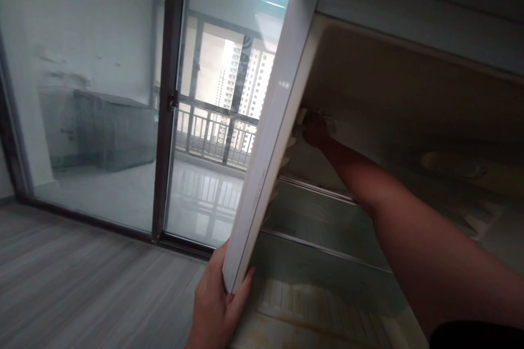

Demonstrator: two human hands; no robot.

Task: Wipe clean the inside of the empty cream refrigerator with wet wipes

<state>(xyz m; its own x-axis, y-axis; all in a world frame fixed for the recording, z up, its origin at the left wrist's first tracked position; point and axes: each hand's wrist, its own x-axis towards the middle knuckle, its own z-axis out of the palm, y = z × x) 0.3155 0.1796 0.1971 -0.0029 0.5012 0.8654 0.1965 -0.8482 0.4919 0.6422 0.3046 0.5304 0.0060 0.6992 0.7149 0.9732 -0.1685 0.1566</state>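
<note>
My left hand (216, 297) is wrapped around the lower end of the white front edge (262, 174) of an open refrigerator, thumb on the inner side and fingers on the outer. Deep inside the dim compartment, my right hand (317, 130) is at the left inner wall, near the moulded shelf ledges (285, 155). Its fingers look closed and blurred. A small pale patch shows beside them, too dark to name. Below my right forearm are glass shelves (319, 210) with metal front strips. Yellowish stains mark the ribbed surface (323, 308) at the bottom.
To the left stands a dark-framed sliding glass door (161, 103), with a balcony railing (213, 133) and tall buildings beyond. A dark boxy shape (117, 128) shows through the glass. Grey wood-look flooring (94, 278) lies in front. A blurred yellowish object (454, 163) is at the right.
</note>
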